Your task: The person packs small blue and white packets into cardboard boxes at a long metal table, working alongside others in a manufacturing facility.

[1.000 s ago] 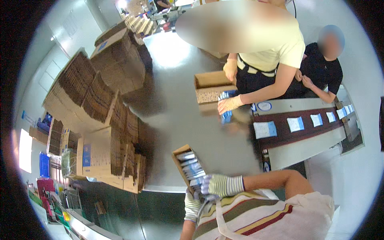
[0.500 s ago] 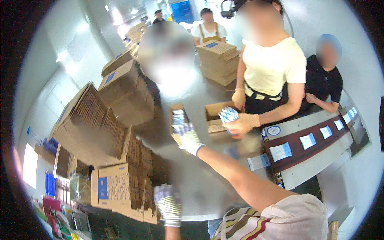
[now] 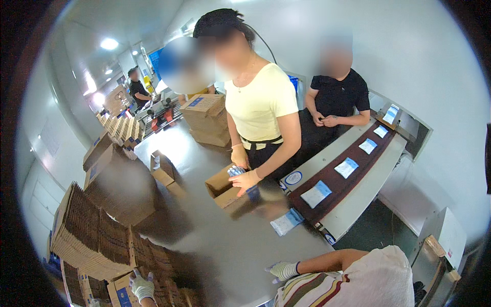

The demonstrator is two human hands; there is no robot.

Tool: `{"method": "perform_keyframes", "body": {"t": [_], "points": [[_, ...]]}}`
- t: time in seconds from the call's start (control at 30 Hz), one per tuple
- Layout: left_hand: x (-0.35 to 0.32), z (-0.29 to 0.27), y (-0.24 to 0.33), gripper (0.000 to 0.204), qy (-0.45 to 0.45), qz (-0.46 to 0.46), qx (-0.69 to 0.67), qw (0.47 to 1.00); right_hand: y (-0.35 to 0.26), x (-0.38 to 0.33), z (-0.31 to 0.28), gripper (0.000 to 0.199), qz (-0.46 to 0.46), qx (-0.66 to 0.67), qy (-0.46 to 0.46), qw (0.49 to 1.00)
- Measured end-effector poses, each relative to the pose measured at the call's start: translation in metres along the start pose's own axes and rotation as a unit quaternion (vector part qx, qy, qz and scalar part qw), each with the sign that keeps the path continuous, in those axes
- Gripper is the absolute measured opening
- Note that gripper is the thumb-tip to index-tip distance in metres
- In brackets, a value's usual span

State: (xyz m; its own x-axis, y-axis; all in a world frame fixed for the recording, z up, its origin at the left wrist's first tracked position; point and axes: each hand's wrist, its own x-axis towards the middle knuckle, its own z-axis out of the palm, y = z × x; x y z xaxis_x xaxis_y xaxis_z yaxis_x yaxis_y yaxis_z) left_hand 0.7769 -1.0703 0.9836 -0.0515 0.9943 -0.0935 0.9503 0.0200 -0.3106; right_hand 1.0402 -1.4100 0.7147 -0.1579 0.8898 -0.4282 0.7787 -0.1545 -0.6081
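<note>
At the lower left, my left hand (image 3: 141, 285), in a striped white knit glove, grips the edge of a folded carton (image 3: 121, 292) with a blue panel, at the front of a stack. Its fingertips are partly hidden among the carton edges. My right hand (image 3: 284, 271), gloved the same way, is over the near edge of the metal table (image 3: 240, 250). Its fingers are apart and hold nothing. A narrow open box (image 3: 164, 176) with white packets inside stands farther back on the table. Nearest my right hand lies a blue-and-white packet (image 3: 287, 221) at the conveyor's end.
A co-worker's gloved hand (image 3: 245, 181) holds packets over an open carton (image 3: 220, 192). Packets lie along the dark conveyor belt (image 3: 332, 181) at the right. Tall stacks of folded cartons (image 3: 94, 230) line the left. Another person sits behind the conveyor.
My right hand has drawn back from the narrow box to the table's near edge. My left hand has moved onto the folded cartons. The co-worker's packets are lower, at the carton. The view has turned right.
</note>
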Motion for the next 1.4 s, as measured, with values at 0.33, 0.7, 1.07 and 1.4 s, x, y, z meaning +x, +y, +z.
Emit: {"method": "perform_keyframes", "body": {"t": [0.33, 0.7, 1.07, 1.4], "points": [[-0.12, -0.049, 0.016, 0.069, 0.155, 0.108, 0.052, 0.981, -0.176, -0.092, -0.386, 0.09, -0.242, 0.027, 0.245, 0.939], [-0.336, -0.12, 0.006, 0.052, 0.296, 0.137, -0.106, 0.939, -0.181, -0.163, -0.328, 0.055, -0.41, 0.029, 0.155, 0.899], [-0.375, -0.048, 0.076, 0.021, 0.084, 0.197, -0.711, 0.67, 0.039, -0.128, -0.208, 0.054, -0.104, 0.498, 0.344, 0.79], [-0.333, 0.118, 0.137, 0.093, 0.017, -0.139, -0.772, 0.62, 0.037, -0.174, -0.172, 0.059, -0.046, 0.407, 0.264, 0.873]]}}
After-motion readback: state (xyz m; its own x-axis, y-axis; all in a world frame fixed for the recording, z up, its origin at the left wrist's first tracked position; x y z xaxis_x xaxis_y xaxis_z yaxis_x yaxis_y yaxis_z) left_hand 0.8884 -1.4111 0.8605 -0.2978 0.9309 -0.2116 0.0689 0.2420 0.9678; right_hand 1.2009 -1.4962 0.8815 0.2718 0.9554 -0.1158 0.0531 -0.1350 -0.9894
